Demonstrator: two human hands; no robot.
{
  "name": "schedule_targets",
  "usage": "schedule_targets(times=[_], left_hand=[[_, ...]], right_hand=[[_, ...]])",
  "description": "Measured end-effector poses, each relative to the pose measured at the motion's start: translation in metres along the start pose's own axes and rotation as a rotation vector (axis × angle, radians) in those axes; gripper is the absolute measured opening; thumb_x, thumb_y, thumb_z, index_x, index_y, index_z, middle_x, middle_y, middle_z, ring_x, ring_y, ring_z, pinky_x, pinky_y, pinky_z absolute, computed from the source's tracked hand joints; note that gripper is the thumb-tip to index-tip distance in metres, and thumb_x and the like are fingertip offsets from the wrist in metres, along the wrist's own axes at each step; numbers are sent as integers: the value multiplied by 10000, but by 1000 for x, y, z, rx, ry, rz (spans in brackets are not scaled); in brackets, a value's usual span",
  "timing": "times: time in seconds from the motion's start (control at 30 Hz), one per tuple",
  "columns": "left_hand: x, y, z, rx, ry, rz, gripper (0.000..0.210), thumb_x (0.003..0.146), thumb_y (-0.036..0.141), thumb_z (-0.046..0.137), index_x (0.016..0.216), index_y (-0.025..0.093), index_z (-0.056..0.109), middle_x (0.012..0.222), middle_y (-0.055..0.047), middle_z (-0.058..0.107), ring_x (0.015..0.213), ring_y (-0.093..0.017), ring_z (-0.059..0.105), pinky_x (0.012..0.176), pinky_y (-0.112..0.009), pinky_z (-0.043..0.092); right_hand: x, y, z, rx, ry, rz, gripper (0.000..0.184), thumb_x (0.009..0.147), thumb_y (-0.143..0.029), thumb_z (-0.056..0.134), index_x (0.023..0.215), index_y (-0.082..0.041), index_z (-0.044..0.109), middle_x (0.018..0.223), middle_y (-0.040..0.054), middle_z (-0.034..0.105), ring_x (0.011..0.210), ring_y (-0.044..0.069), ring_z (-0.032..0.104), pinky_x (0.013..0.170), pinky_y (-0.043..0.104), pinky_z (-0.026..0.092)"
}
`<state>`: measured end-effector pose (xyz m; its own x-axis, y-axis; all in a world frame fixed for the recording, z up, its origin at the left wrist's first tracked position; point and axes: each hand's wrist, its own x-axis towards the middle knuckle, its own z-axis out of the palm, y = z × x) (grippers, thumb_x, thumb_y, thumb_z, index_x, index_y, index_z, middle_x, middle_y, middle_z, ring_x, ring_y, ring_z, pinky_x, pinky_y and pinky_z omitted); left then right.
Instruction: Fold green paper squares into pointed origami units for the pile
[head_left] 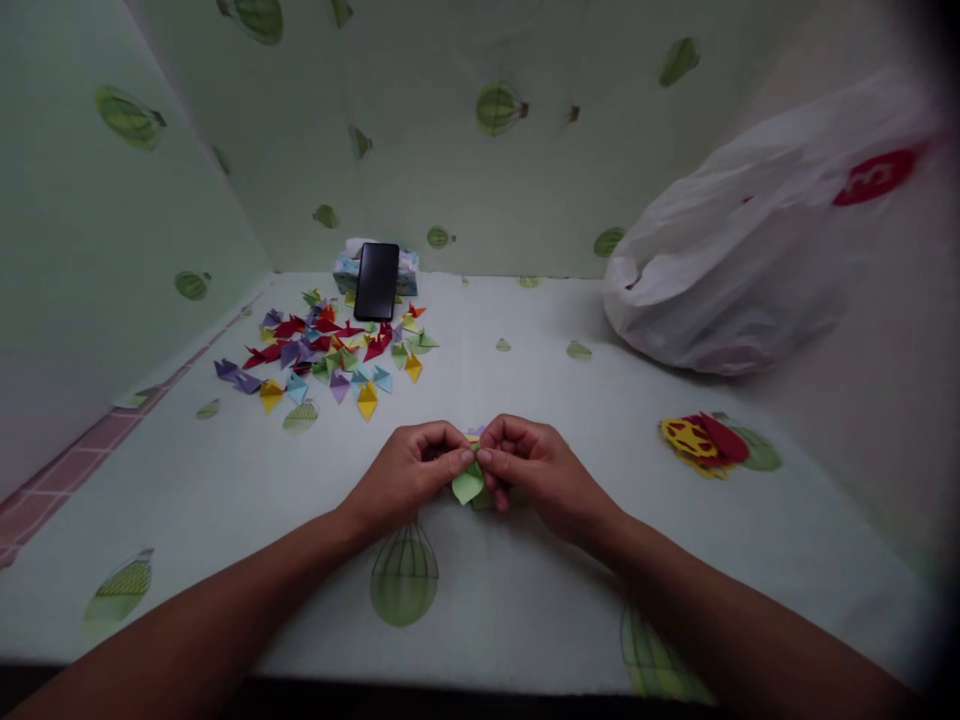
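A small light-green folded paper (467, 484) is pinched between my two hands above the middle of the table. My left hand (420, 465) grips it with thumb and forefinger from the left. From the other side, my right hand (536, 465) pinches its upper part, thumb tip almost touching the left thumb. Bits of yellow and purple paper show just behind my fingertips, partly hidden, so I cannot tell whether they are separate sheets. Several folded paper cranes (330, 345) in red, purple, yellow, green, blue and orange lie in a loose heap at the back left.
A black phone (376, 282) leans against a tissue box (407, 272) behind the cranes. At the right stands a bulging white plastic bag (720, 260). Red and yellow cut-out pieces (701, 442) lie in front of it. The balloon-patterned tablecloth (300, 590) covers the table.
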<state>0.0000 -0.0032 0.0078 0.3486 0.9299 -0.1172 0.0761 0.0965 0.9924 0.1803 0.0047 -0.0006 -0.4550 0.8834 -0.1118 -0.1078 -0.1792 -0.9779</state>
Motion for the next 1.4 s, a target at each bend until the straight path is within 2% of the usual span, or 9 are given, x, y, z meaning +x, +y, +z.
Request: schedule_targets(times=[0.13,0.4,1.03,1.1,1.23,1.33,1.4], left_hand=[[1,2,0,73,11,-31,222,798,349,645,775,128,632,712,-14,615,633,-106,506,570,-225,379],[1,4,0,129,4,-58,220,767,351,637,745,133,622,676,-12,601,607,-111,488,549,-231,377],[1,2,0,95,-32,-41,218,811,343,640,753,133,632,694,-15,605,617,-107,502,548,-219,398],[1,2,0,79,-1,-9,230,856,366,603,841,141,647,710,-6,595,605,-102,498,550,-219,407],[-1,1,1,55,137,133,234,903,372,568,1037,184,608,809,5,569,624,-98,505,564,-218,439],[-2,-2,3,158,156,255,248,841,309,670,1047,194,592,807,13,558,640,-101,510,579,-218,444],[-3,-5,4,304,133,355,271,812,251,709,1056,197,605,787,17,559,633,-101,510,594,-225,445]], right_hand=[[0,1,0,10,-21,15,192,830,-305,671,776,-165,552,566,-56,611,390,62,546,420,181,423],[1,3,0,39,-68,31,209,838,-342,664,799,-178,541,574,-55,624,391,74,563,429,196,448],[0,-5,0,-117,-34,0,188,858,-309,618,758,-174,533,560,-53,584,401,67,531,414,189,401],[0,-5,-1,-134,24,-37,188,871,-308,608,761,-178,529,559,-57,576,399,67,522,417,195,402],[0,-5,-3,-185,212,-167,191,892,-311,594,770,-188,516,590,-53,576,431,75,530,452,217,422],[-1,-5,-2,-240,290,-219,198,899,-308,587,763,-190,504,610,-44,573,452,80,538,461,225,426],[-2,-5,-1,-259,302,-235,192,902,-298,583,764,-190,505,614,-41,572,468,85,546,475,230,436]])
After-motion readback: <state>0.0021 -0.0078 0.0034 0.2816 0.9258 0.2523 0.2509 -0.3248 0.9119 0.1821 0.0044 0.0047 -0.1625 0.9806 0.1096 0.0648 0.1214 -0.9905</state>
